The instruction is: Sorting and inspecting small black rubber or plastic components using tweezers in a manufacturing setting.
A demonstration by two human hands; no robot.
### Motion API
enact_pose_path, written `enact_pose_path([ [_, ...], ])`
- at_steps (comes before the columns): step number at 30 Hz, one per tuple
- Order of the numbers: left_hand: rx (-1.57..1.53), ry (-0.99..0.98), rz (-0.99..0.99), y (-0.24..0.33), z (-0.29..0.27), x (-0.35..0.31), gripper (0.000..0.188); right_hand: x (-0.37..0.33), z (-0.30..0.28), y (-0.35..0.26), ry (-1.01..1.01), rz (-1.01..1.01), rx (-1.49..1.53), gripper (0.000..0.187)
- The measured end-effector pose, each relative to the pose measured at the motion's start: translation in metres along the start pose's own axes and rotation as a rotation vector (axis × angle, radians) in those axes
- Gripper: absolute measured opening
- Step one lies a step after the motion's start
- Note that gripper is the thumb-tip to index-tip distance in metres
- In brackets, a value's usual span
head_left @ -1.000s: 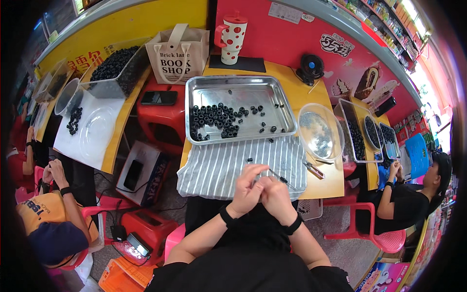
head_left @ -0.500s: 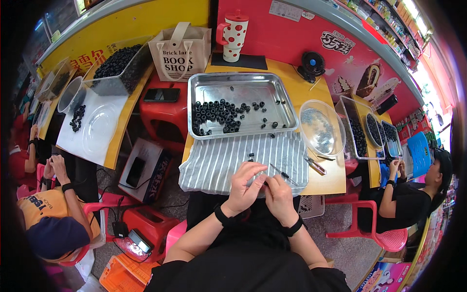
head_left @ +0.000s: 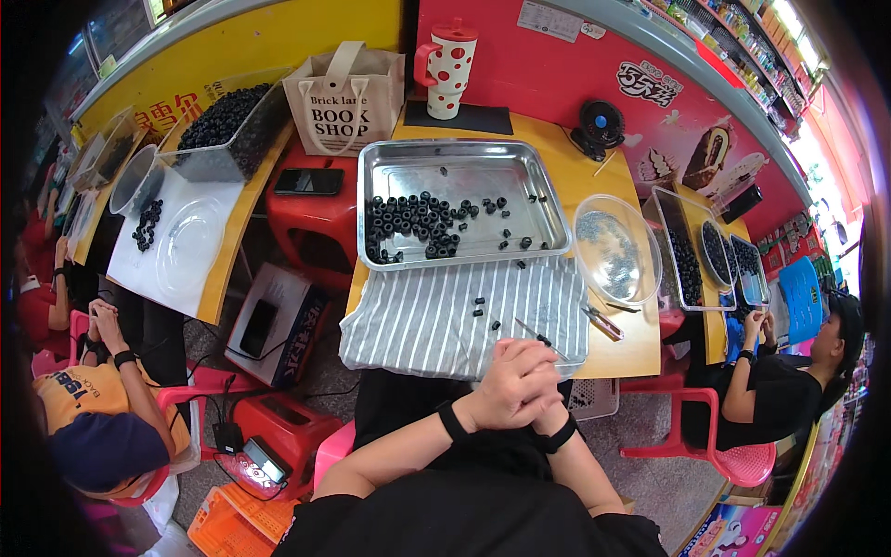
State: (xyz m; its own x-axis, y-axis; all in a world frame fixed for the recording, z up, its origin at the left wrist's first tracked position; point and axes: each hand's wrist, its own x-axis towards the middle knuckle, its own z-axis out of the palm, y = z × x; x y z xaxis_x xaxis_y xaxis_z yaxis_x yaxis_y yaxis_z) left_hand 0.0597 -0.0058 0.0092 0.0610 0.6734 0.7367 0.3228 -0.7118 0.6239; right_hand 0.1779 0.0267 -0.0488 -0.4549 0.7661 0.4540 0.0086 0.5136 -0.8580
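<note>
My left hand [head_left: 512, 382] is closed over my right hand [head_left: 550, 418], low at the front edge of a grey-and-white striped cloth [head_left: 418, 320]. Whatever lies between the palms is hidden, and the right fingers are mostly covered. Just beyond the hands a thin pointed tool [head_left: 532, 332] rests on the cloth. A few small black ring-shaped pieces lie there too, one of them a loose black piece [head_left: 496, 325]. Behind the cloth stands a shallow metal tray [head_left: 464, 160] with many black pieces [head_left: 408, 215], bunched mostly at its left.
Right of the tray sits a round clear container [head_left: 617, 290], with small pliers [head_left: 605, 322] in front. A spotted tumbler [head_left: 452, 70] and a black fan [head_left: 597, 128] stand at the back. A phone [head_left: 309, 181] lies on a red stool. People sit on both sides.
My hands have come together, the left now folded over the right, and have drawn slightly lower. Another black piece shows on the cloth where the left hand was.
</note>
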Motion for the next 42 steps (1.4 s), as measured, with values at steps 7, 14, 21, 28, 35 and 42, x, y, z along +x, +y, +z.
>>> enact_pose_path([
  [7,-0.025,0.058,-0.004,-0.012,0.005,-0.005,0.019,0.008,0.002,-0.002,0.003,-0.039,0.182,0.014],
  [14,-0.051,0.050,-0.021,-0.019,0.002,-0.004,0.022,0.018,-0.003,-0.027,-0.095,0.174,-0.103,0.013],
  [21,-0.148,0.144,-0.205,-0.015,-0.015,0.002,0.037,0.027,-0.023,-0.035,-0.269,0.254,-0.354,0.016],
  [28,-0.041,0.034,-0.287,-0.014,-0.055,-0.005,0.042,0.028,-0.035,-0.066,0.068,0.732,0.648,0.016],
  [35,-0.157,-0.009,-0.276,-0.009,-0.047,-0.006,0.036,0.024,-0.039,-0.073,-0.025,0.620,0.667,0.014],
  [42,-0.109,-0.053,-0.244,0.003,-0.046,-0.007,0.028,0.019,-0.045,-0.076,-0.153,0.683,0.647,0.013],
])
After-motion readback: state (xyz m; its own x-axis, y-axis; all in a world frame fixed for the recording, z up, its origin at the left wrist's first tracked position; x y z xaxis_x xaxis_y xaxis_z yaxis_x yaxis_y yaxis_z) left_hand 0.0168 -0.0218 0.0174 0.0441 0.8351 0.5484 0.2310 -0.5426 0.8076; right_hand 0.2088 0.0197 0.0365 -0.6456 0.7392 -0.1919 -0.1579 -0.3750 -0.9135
